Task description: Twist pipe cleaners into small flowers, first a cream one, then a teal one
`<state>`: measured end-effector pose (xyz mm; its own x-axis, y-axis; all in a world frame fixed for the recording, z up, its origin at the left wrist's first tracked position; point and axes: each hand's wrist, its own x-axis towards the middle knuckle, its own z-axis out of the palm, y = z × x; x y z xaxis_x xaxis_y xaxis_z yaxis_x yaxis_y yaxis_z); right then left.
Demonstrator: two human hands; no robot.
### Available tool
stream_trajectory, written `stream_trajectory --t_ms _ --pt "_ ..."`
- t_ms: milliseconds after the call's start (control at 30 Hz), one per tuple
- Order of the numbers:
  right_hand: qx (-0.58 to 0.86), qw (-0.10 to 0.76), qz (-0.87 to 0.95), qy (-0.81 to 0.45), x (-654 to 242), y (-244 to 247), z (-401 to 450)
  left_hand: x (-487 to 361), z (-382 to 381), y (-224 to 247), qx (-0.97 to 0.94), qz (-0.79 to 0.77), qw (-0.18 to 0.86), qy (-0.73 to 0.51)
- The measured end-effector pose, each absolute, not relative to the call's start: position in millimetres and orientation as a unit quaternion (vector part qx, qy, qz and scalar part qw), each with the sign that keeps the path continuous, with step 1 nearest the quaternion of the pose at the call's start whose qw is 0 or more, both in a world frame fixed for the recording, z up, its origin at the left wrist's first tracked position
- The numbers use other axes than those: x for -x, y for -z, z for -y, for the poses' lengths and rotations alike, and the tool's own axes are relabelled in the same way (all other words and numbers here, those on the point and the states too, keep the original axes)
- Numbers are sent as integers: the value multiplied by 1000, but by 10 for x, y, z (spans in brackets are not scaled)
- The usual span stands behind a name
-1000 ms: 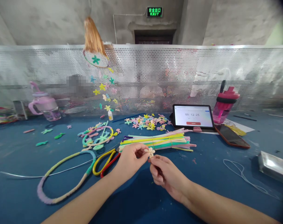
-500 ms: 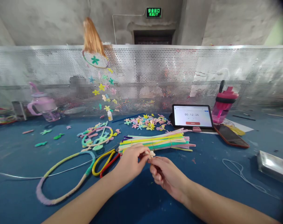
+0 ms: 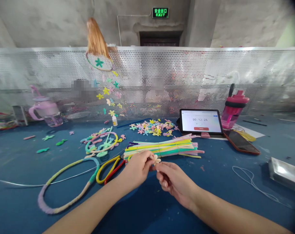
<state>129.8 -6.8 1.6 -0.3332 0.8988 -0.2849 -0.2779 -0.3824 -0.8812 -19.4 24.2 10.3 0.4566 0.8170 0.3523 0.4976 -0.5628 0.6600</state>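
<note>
A small cream fuzzy flower is pinched between the fingertips of my left hand and my right hand, at the middle of the blue table. Both hands are closed on it from either side. Just behind them lies a bundle of coloured pipe cleaners. Scissors with yellow and red handles rest left of my left hand, partly under the bundle. A large ring wrapped in pastel colours lies at the left, and a smaller ring sits behind it among flowers.
A heap of small flowers lies behind the bundle. At the right are a tablet, a phone, a pink bottle, a metal box and thin cord. A flower mobile hangs before the perforated screen.
The cream flower has turned and shifted slightly left between my fingertips. My left fingers have moved a little; both hands stay nearly in place.
</note>
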Motion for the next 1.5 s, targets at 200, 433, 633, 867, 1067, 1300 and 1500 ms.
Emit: stream_trajectory --t_ms 200,433,633,867,1067,1300,1500 --pt "443 404 599 -531 -1464 68 -141 197 -275 -128 -734 -398 432 -341" --pt "400 357 823 -186 -1583 15 -190 182 -254 -110 -708 -388 473 -352" --pt "365 330 868 -66 -1584 39 -159 163 -237 -79 -703 -396 471 -356" --pt "375 301 877 -13 -1583 77 -192 123 -226 -70 -644 -387 554 -360" --pt "389 388 796 -252 -1529 142 -200 137 -233 -78 -598 -376 595 -384" --pt "374 407 770 -318 -1510 167 -199 130 -240 -40 -543 -417 619 -384" --pt "370 408 778 -301 -1513 180 -209 101 -219 -31 -554 -417 603 -394"
